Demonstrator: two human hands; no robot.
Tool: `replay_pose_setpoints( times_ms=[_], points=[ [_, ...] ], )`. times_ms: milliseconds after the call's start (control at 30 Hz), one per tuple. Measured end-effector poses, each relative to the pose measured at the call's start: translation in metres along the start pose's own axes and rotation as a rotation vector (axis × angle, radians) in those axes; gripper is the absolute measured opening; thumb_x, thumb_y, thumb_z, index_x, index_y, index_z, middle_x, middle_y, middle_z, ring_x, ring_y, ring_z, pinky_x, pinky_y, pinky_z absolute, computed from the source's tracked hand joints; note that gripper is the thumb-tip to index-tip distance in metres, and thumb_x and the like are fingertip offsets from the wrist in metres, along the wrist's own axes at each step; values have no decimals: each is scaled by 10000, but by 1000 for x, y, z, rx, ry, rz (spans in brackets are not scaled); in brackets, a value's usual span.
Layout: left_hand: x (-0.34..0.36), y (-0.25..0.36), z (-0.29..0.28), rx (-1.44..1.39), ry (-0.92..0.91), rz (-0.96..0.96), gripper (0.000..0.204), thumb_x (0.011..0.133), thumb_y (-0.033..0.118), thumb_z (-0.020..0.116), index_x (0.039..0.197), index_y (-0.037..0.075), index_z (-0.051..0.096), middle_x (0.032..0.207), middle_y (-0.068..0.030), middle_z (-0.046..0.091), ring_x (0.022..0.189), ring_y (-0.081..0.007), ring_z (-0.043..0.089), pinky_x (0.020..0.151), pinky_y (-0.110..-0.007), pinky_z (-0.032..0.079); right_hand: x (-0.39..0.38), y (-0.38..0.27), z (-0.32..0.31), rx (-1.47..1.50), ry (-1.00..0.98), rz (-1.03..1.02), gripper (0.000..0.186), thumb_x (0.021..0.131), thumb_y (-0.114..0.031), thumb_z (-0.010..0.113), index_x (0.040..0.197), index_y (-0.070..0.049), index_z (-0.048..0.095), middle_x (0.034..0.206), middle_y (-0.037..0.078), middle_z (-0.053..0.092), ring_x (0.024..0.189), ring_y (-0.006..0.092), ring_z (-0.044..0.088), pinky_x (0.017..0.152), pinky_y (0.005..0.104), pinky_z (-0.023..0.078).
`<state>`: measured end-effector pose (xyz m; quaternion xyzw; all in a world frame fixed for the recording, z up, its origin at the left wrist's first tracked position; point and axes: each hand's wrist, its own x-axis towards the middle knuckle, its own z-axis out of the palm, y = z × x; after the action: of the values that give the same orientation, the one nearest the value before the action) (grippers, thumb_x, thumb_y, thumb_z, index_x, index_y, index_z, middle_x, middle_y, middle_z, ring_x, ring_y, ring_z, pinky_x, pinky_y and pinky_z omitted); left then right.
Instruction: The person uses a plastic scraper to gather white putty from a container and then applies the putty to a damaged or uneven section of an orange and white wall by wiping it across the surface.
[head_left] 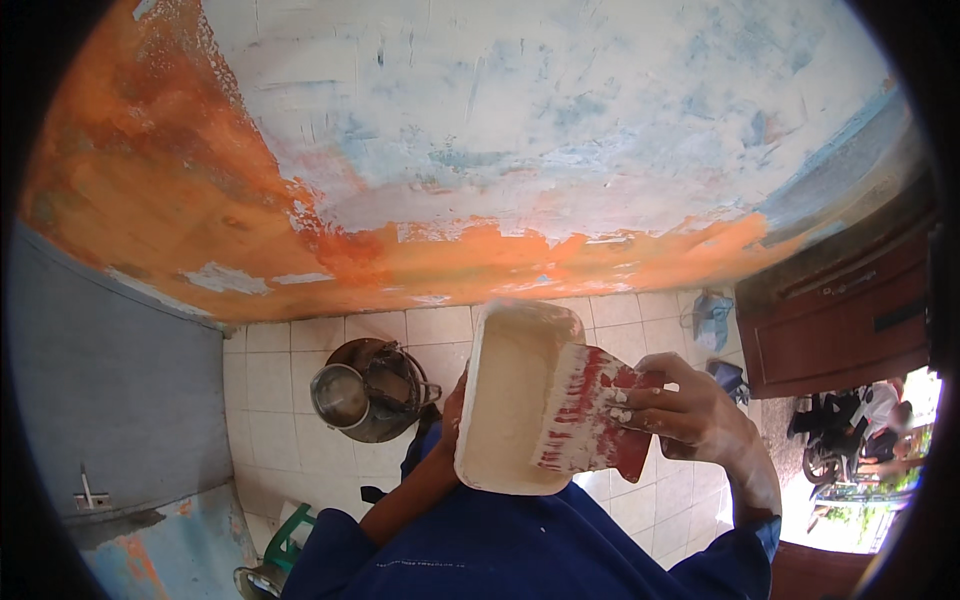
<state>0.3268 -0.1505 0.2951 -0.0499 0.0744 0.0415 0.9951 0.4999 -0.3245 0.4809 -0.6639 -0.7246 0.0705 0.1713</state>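
Left of the right hand, its pinched red scraper seemingly gathered putty; the half-hidden left hand apparently gripped the tub; lifting needed steadiness.

Daylight pours in far right of my white tub, bleaching open doorway to glare; motorbike there looks soft, hard to read. Wall beyond tub softly lit; gray panel left of tub duller. Fisheye bows wall's base; black vignette rings my view. Tub itself reasonably sharp.
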Motion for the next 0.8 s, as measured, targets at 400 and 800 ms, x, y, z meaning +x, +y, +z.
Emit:
replay_pose_setpoints(
  times_ms=[400, 800],
  points=[
    [7, 9, 31, -53, -308, -191, 549, 942, 375, 545, 1373, 67, 401, 1279, -151, 501, 1136, -255, 546, 963, -406, 469, -14, -6, -11, 10, 192, 66, 353, 518, 52, 725, 842, -88, 704, 914, 35, 699, 913, 313, 653, 696, 348, 588],
    [4, 22, 20, 28, -99, 219, 428, 995, 327, 356, 1305, 60, 483, 1199, -130, 591, 1054, -273, 613, 898, -439, 521, 17, -26, 9, 1305, 638, 714, 315, 818, -39, 601, 1106, 35, 497, 787, 128, 631, 563, 139, 603, 415, 208, 429]
  ],
)
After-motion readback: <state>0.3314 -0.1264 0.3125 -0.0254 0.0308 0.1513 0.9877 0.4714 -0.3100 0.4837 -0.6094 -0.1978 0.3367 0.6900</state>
